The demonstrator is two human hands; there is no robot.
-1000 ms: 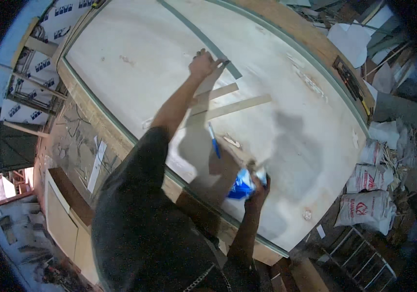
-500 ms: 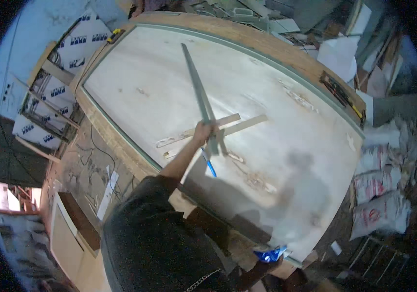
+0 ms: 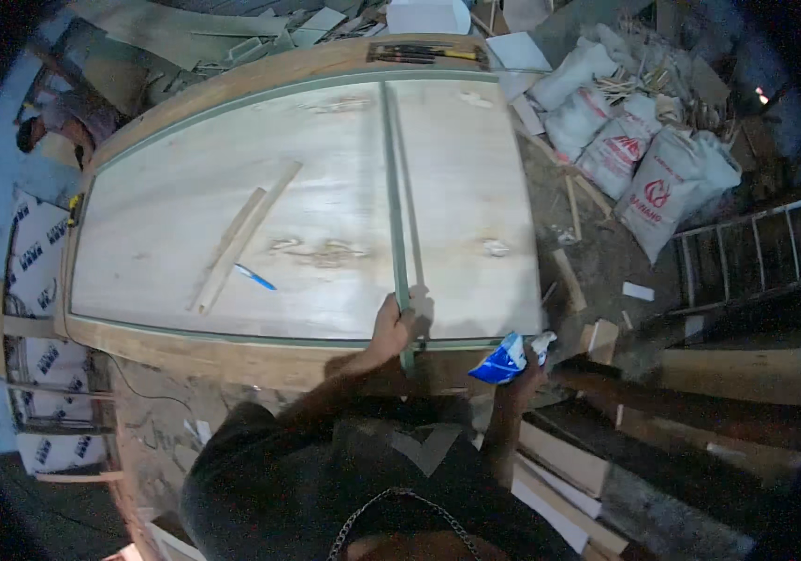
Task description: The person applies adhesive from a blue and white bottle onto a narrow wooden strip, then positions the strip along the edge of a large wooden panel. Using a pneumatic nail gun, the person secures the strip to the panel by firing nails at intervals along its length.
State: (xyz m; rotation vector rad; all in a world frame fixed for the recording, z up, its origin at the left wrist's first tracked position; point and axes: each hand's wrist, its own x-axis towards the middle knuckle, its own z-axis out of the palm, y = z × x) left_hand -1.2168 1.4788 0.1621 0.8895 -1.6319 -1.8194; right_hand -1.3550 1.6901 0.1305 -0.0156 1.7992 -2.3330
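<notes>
My left hand [image 3: 391, 329] is closed around the near end of a long, thin green strip [image 3: 391, 187], which stretches across a pale wooden panel [image 3: 166, 196] toward its far edge. In my right hand [image 3: 533, 367], by the panel's near right corner, is a crumpled blue and white plastic packet [image 3: 501, 360]; its contents are hidden. Similar green edging [image 3: 232, 105] runs along the far, left and near sides of the panel. Left of my left hand, two narrow wooden slats [image 3: 255, 229] lie slantwise on the panel, with a blue pen [image 3: 254, 277] beside them.
Hand tools [image 3: 426, 53] lie on the bench's far edge. White sacks [image 3: 667, 192] and wood scraps stand to the right, near a metal ladder [image 3: 746, 248]. Boards [image 3: 564, 458] are stacked at lower right. Another person [image 3: 68, 122] is at far left; a cable [image 3: 152, 388] hangs at the near left.
My view has turned toward the right. The green strip in my left hand has moved rightward, away from the slats and pen. My right hand still holds the packet, now lifted more into view.
</notes>
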